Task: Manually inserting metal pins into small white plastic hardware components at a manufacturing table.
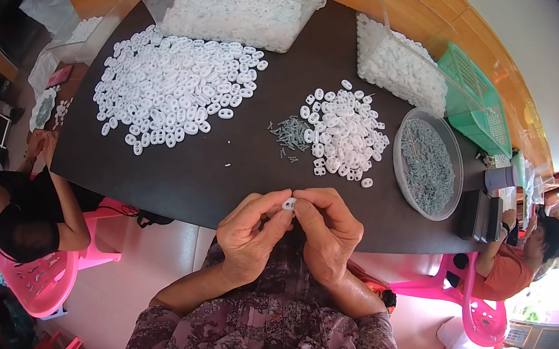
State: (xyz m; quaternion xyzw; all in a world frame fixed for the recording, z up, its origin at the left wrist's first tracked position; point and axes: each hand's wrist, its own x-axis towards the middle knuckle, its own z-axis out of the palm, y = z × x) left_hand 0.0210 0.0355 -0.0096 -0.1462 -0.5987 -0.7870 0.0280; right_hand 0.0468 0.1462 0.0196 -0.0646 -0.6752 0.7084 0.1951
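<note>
Between the fingertips of both hands, just off the near edge of the dark table (154, 181), is a small white oval plastic piece with holes (288, 204). My left hand (250, 230) pinches it from the left, thumb and forefinger closed. From the other side my right hand (328, 235) pinches it too. Beyond my hands lies a small heap of white plastic pieces (349, 134), with a little pile of grey screws (291, 133) at its left. A larger heap of similar white oval pieces (172, 86) spreads over the table's left half.
Clear bins (223, 30) full of white pieces line the far side, near a green basket (495, 123). A round tub (400, 178) of grey screws stands right, by a dark box (474, 217). People sit on pink chairs (40, 278) at both sides.
</note>
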